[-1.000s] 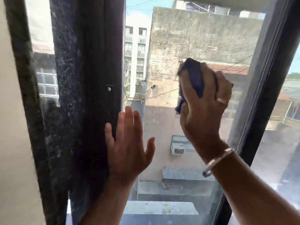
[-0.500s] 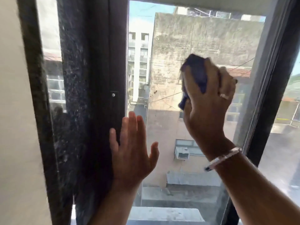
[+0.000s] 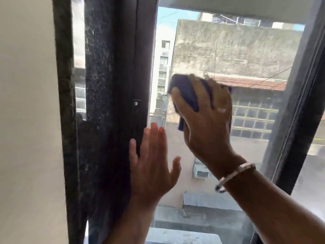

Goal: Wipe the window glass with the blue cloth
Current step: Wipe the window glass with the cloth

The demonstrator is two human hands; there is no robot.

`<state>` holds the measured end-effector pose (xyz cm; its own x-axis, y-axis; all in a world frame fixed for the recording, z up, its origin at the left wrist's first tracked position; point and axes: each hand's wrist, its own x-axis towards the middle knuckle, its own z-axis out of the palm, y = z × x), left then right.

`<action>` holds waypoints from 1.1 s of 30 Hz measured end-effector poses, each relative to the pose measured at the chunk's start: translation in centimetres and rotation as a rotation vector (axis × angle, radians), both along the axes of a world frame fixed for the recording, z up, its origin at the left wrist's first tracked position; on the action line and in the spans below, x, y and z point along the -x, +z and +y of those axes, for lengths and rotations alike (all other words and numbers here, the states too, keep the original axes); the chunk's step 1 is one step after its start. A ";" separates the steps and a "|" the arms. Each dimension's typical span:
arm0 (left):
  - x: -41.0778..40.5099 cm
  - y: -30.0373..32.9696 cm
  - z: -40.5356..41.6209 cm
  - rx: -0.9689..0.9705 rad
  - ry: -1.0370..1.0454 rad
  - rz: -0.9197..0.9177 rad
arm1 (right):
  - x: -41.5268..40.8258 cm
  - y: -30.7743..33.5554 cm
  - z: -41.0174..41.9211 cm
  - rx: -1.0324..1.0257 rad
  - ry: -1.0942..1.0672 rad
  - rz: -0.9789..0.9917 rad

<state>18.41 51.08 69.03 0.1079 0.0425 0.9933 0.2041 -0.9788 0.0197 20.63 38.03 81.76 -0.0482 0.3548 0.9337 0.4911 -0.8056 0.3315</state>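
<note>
Two hands: right hand [image 3: 207,118] grips bunched blue cloth [image 3: 186,92] on window glass [image 3: 246,155]; left hand [image 3: 151,166] open.

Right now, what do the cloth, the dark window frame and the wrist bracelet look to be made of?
Blue cloth: soft woven fabric, bunched under the right hand. Window frame: likely dark coated metal, smooth with a screw; cannot confirm. Bracelet: pale and shiny, probably metal.

The cloth [image 3: 188,93] is dark blue, bunched into a wad and pressed flat against the glass [image 3: 237,50], nearer the pane's left edge than its right, about mid-height. The glass is clear, upright in a dark frame, showing buildings outside.
</note>
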 end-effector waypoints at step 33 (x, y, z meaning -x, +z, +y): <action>-0.1 0.1 -0.1 0.030 -0.041 -0.003 | -2.3 -4.8 -10.2 0.183 -0.151 -0.028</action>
